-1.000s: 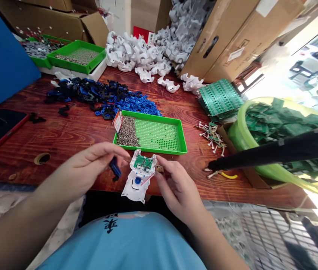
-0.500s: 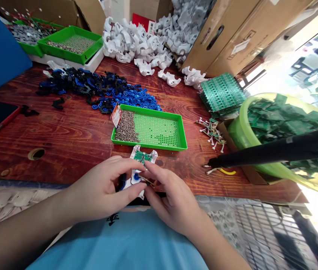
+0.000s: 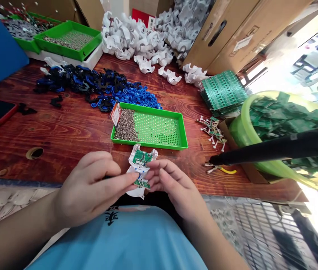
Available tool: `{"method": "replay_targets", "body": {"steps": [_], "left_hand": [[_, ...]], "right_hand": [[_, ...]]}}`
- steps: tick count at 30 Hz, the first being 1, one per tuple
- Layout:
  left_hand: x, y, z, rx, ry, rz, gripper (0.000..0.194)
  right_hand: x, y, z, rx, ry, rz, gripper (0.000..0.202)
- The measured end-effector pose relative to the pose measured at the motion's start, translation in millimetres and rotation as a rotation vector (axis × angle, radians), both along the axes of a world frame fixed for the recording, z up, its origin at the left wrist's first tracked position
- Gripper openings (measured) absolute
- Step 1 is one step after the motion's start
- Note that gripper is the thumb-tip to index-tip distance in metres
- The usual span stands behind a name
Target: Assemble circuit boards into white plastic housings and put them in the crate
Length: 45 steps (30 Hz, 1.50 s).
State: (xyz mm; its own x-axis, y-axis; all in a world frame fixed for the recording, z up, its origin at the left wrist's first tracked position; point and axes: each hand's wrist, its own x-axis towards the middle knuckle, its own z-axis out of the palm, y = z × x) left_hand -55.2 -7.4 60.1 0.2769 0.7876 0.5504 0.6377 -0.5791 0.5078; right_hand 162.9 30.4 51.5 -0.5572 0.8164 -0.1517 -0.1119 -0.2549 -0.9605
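A white plastic shell (image 3: 133,192) is held at the table's front edge, close to my body. One green circuit board (image 3: 142,157) sits in its far end, and a smaller circuit board (image 3: 142,183) lies across its near half. A bit of blue plastic shows between the boards. My left hand (image 3: 88,187) presses an outstretched digit onto the shell beside the blue plastic, its other fingers curled; something dark shows under them, too hidden to name. My right hand (image 3: 176,187) has its fingers bent round the shell's right side, close to the smaller board.
Just beyond the shell lies a green tray (image 3: 184,131) with small metal screws. Blue and black plastic parts (image 3: 91,82) and white shells (image 3: 136,41) are heaped behind. At right are stacked circuit boards (image 3: 223,90), a yellow-green tub (image 3: 245,123) and a black bar (image 3: 274,148).
My left hand has drawn back leftward, uncovering more of the shell. The smaller board now lies flat across the shell's near half, and my right fingers have opened slightly.
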Motion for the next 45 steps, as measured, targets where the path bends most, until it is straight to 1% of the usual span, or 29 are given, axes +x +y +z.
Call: {"method": "replay_targets", "body": {"steps": [1, 2, 4, 6, 7, 8, 9, 10, 11, 12, 13, 14, 15, 16, 17, 20, 23, 25, 27, 30, 32, 35, 38, 40, 41, 43, 45], "left_hand": [[0, -4, -2.0, 0.036, 0.03, 0.013, 0.051], [-1, -9, -4.0, 0.068, 0.057, 0.027, 0.058], [0, -15, -6.8, 0.116, 0.082, 0.049, 0.063], [1, -17, -7.9, 0.117, 0.073, 0.054, 0.063], [1, -16, -7.9, 0.087, 0.052, 0.053, 0.062], [1, -14, -7.6, 0.03, 0.014, 0.061, 0.061], [1, -12, -7.3, -0.056, -0.047, 0.086, 0.058], [0, -9, -7.1, -0.18, -0.143, 0.126, 0.052], [-1, -6, -7.0, -0.344, -0.276, 0.161, 0.046], [-1, -4, -7.0, -0.543, -0.438, 0.165, 0.042], [-2, -2, -7.0, -0.755, -0.619, 0.134, 0.041], [-2, -1, -6.9, -0.948, -0.793, 0.077, 0.04], [-1, 0, -6.5, -1.095, -0.932, 0.01, 0.038], [0, 0, -5.7, -1.189, -1.029, -0.047, 0.039], [1, 0, -4.7, -1.239, -1.09, -0.075, 0.04], [8, 1, -1.1, -1.269, -1.182, -0.021, 0.035], [15, 3, -0.6, -1.225, -1.241, 0.062, 0.028], [18, 2, -3.1, -1.199, -1.255, 0.079, 0.027], [20, 1, -6.8, -1.197, -1.269, 0.068, 0.029], [26, -3, -10.7, -1.194, -1.253, 0.072, 0.031], [30, -5, -10.3, -1.194, -1.275, 0.084, 0.031], [36, -4, -6.4, -1.173, -1.436, 0.086, 0.024], [39, -1, -2.9, -1.116, -1.555, 0.149, 0.018], [39, 0, -2.7, -1.083, -1.553, 0.185, 0.015], [39, 0, -3.2, -1.079, -1.534, 0.181, 0.014], [38, -1, -5.3, -1.093, -1.473, 0.146, 0.014], [37, -3, -7.7, -1.095, -1.423, 0.111, 0.012]], "right_hand": [[0, 1, 0.6, -0.124, 0.048, 0.032, 0.027], [0, 3, 1.7, -0.213, 0.079, 0.072, 0.024], [-2, 3, 4.9, -0.319, 0.119, 0.149, 0.021], [-3, 4, 7.6, -0.358, 0.14, 0.181, 0.021], [-3, 4, 8.3, -0.343, 0.13, 0.169, 0.02], [-3, 4, 8.4, -0.29, 0.097, 0.131, 0.019], [-3, 4, 8.0, -0.2, 0.045, 0.066, 0.018], [-2, 5, 7.2, -0.076, -0.021, -0.017, 0.017], [-1, 6, 6.0, 0.064, -0.091, -0.106, 0.018], [0, 7, 4.6, 0.201, -0.153, -0.189, 0.019], [1, 7, 3.3, 0.316, -0.197, -0.253, 0.022], [1, 8, 2.0, 0.399, -0.228, -0.288, 0.024], [1, 8, 0.9, 0.455, -0.25, -0.297, 0.026], [0, 7, 0.0, 0.494, -0.267, -0.289, 0.027], [-1, 7, -0.7, 0.524, -0.283, -0.273, 0.028], [-6, 3, -2.0, 0.617, -0.314, -0.225, 0.03], [-9, -2, -2.6, 0.699, -0.311, -0.207, 0.032], [-10, -4, -2.9, 0.738, -0.314, -0.213, 0.033], [-11, -5, -3.7, 0.761, -0.312, -0.22, 0.034], [-13, -6, -6.0, 0.759, -0.302, -0.218, 0.036], [-13, -7, -8.3, 0.734, -0.28, -0.226, 0.037], [-11, -10, -11.7, 0.655, -0.21, -0.29, 0.037], [-9, -12, -13.4, 0.6, -0.179, -0.365, 0.036], [-10, -12, -13.6, 0.612, -0.199, -0.333, 0.035], [-10, -12, -13.5, 0.625, -0.211, -0.3, 0.035], [-12, -11, -13.1, 0.656, -0.221, -0.255, 0.036], [-13, -10, -12.3, 0.689, -0.22, -0.247, 0.039]]}}
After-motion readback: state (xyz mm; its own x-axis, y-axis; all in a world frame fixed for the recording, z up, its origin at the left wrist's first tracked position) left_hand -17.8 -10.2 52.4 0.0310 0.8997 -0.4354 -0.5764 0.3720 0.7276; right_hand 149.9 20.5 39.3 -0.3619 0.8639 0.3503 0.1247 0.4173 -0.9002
